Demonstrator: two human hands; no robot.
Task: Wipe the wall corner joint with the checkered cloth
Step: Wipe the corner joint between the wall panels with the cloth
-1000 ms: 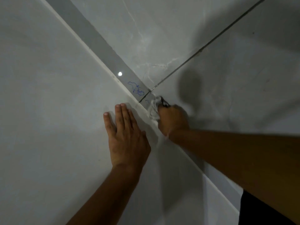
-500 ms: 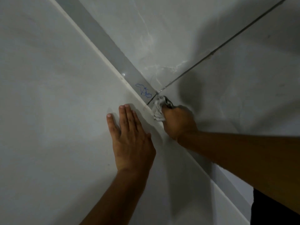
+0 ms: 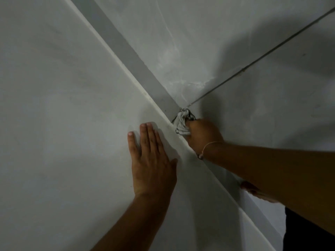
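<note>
Two bare forearms, no sleeves reaching the wrists. Thin pale cord bracelet [image 3: 208,147] looped round the right wrist, with a small dark knot or bead at its lower end. Dark, near-black clothing [image 3: 311,232] at the lower right edge; kind of garment unclear.

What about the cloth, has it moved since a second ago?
Yes. The checkered cloth in the right hand slid slightly up the corner joint, closer to the dark grout line.

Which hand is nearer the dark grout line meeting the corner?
Right. The right hand presses the cloth at the grout line's end; the left hand lies flat on the wall, farther away.
</note>
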